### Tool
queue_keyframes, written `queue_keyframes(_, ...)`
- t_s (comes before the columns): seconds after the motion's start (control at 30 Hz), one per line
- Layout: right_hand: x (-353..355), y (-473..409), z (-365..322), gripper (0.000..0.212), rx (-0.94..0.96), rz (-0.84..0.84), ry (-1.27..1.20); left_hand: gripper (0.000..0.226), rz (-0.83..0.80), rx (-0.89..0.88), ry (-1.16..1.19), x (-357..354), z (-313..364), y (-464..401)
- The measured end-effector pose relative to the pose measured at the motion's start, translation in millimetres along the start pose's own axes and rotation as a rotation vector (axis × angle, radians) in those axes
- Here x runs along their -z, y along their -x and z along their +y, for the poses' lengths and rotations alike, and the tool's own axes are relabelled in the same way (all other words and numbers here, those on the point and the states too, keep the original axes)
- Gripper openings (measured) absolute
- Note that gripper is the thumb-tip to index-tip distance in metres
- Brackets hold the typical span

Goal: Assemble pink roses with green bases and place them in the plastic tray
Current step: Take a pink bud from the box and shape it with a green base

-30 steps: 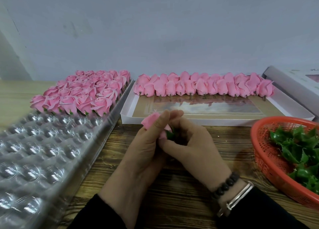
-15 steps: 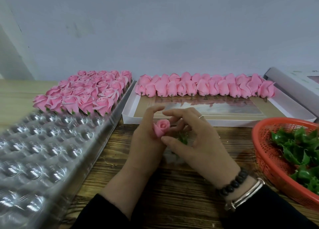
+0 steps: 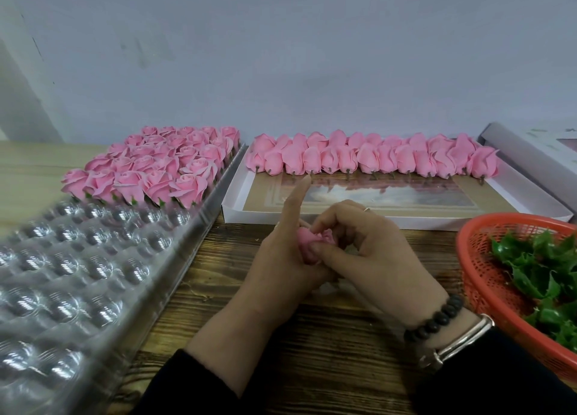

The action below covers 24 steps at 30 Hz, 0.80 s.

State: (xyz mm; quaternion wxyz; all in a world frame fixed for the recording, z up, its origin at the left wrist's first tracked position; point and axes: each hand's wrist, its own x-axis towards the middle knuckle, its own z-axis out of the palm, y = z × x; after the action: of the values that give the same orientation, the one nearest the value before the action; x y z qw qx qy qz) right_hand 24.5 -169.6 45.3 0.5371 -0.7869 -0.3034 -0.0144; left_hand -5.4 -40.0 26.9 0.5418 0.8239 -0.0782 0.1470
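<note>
Holding: small pink soft-petalled rose head (image 3: 309, 246), kept between both hands above the dark wood-grain tabletop (image 3: 312, 336), centre of view; green base not visible under the fingers.
L hand (image 3: 281, 264): wraps the rose from the left, index finger sticking straight up, other fingers curled round the bloom.
R hand (image 3: 368, 252): thumb and fingertips pinch the rose from the right; thin ring on one finger; dark bead bracelet (image 3: 434, 321) and metal watch band (image 3: 459, 339) at wrist.
Clear plastic tray w/ round dimpled cells (image 3: 78, 274): left of hands, running front to back; far end filled w/ upright finished pink roses (image 3: 156, 167), green showing at their bottoms; nearer cells vacant.
White shallow cardboard box (image 3: 237, 208): behind hands, just beside tray; row of pink rose buds lying on their sides (image 3: 374, 158) along its far edge, short stems pointing toward the viewer.
Red-orange plastic mesh basket (image 3: 474, 274): right, near R wrist; holds shiny green leaf-shaped bases (image 3: 543, 264).
Backgrd: pale grey wall (image 3: 281, 55); white box lid (image 3: 530, 152) at far right, partly cut off.
Sleeves: black, both arms.
</note>
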Motion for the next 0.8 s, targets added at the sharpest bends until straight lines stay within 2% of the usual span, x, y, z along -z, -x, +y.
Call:
queue_keyframes(0.13,8,-3,-1,0.020,-0.011,0.104,-0.112,0.094,0.021,0.099,0.063,0,0,-1)
queue_keyframes(0.27,10,-3,-7,0.019,-0.022,0.062,-0.187,0.044,0.041,0.089,-0.092,-1,3,-1)
queue_keyframes(0.37,9,-2,-10,0.022,0.004,-0.017,-0.081,0.024,0.060,0.061,-0.158,-2,6,0)
queue_keyframes(0.53,8,0,-18,0.026,0.092,-0.113,0.201,0.021,-0.020,0.044,-0.109,-3,12,2)
queue_keyframes(0.67,8,1,-20,0.024,0.150,-0.148,0.256,0.024,-0.045,0.051,-0.010,-4,13,2)
queue_keyframes(0.8,6,1,-18,0.015,0.124,-0.177,0.251,0.023,-0.117,0.087,0.052,-2,15,2)
